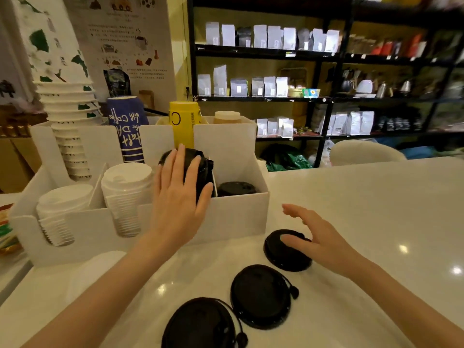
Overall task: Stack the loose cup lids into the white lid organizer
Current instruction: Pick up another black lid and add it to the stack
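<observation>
We are pressing our left hand point(179, 194), fingers spread flat, against a stack of black lids point(200, 169) sitting in the organizer point(236, 212), in the compartment second from the right. We judge the open palm is steadying the stack so it is not toppling; it is resting on the lids, not gripping them. Our right hand point(319, 237) is reaching over the farthest loose lid point(286, 252) on the surface point(351, 209), fingers loosely open, fingertips touching its top, nothing lifted yet. It is probably going for that lid because it is lying nearest the organizer.

Two more loose lids are lying closer to us, the middle one point(261, 296) and the nearest point(200, 325), in a diagonal row. All are round, glossy black, domed, with small tethered plugs at the rim. The rightmost compartment is holding a short black stack point(237, 189); white lids point(125, 182) are filling the left ones.
</observation>
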